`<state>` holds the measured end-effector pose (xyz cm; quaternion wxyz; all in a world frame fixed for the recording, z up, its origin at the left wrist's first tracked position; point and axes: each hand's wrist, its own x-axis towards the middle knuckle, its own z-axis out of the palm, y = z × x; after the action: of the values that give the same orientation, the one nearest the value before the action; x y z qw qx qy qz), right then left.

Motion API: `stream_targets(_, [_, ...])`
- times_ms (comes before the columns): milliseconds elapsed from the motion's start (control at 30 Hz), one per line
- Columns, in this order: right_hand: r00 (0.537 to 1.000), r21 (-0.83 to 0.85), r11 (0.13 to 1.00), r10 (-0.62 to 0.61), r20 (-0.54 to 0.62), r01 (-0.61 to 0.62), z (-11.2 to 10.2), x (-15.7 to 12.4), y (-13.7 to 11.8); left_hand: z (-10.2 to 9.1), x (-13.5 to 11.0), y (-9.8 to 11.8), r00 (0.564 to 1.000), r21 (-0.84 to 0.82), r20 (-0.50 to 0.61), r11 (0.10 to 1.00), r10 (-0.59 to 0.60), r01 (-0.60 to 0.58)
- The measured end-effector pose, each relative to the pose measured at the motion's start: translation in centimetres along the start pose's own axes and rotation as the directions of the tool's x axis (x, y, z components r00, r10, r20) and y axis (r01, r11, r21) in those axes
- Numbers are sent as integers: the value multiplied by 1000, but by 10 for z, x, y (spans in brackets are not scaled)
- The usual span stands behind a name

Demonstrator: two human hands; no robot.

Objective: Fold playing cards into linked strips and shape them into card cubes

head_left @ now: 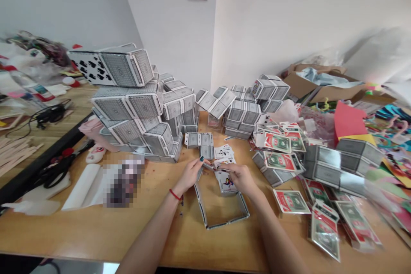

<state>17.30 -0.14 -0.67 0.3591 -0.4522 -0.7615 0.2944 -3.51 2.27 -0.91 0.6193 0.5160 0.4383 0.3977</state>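
My left hand point(189, 176), with a red cord at its wrist and dark green nails, is closed on a grey-backed playing card point(199, 174), seen nearly edge-on. Across from it, my right hand point(240, 177) pinches the edge of another thin playing card; the fingers partly hide it. Loose face-up cards point(224, 153) lie just beyond and between the hands. A face card point(225, 181) rests below the right fingers. Nearer to me, a four-sided frame of joined cards point(221, 224) stands on its edges. Flat grey-backed cards point(206, 144) lie beyond the left hand.
Stacked card blocks point(128, 107) rise at the left, with lower stacks point(242, 113) behind. Red and green card packs point(291, 201) and more card blocks point(326, 162) crowd the right. Black scissors point(61, 165) and a white roll point(84, 186) lie left on the wooden table point(154, 227).
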Motion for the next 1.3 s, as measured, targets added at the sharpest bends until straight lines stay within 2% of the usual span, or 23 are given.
stream_targets(167, [999, -59, 997, -40, 2, 40, 2, 1, -5, 2, 0, 2, 999, -32, -50, 999, -11, 9])
stream_targets(300, [1000, -49, 999, -18, 24, 19, 2, 1, -10, 0, 2, 4, 997, -54, -79, 999, -9, 5])
stream_targets(467, [1000, 29, 1000, -12, 23, 12, -1, 1, -5, -2, 0, 8, 999, -58, -37, 998, 22, -24])
stream_targets(633, [999, 30, 999, -44, 3, 43, -1, 1, 0, -1, -1, 7, 999, -60, 19, 997, 41, -39])
stream_targets(1000, [996, -47, 998, -34, 79, 38, 3, 1, -7, 0, 4, -1, 999, -120, -46, 993, -7, 1])
stream_targets(1100, [999, 40, 998, 37, 15, -38, 4, 1, -7, 2, 4, -1, 996, -190, -67, 981, -59, 46])
stream_targets(1200, [991, 180, 977, 126, -49, -116, 4, 2, -4, 0, 5, -2, 993, -252, -36, 963, -108, 96])
stream_targets(1300, [991, 214, 973, 104, -79, -85, 4, 3, -2, -5, 6, -2, 992, -254, -27, 961, -120, 109])
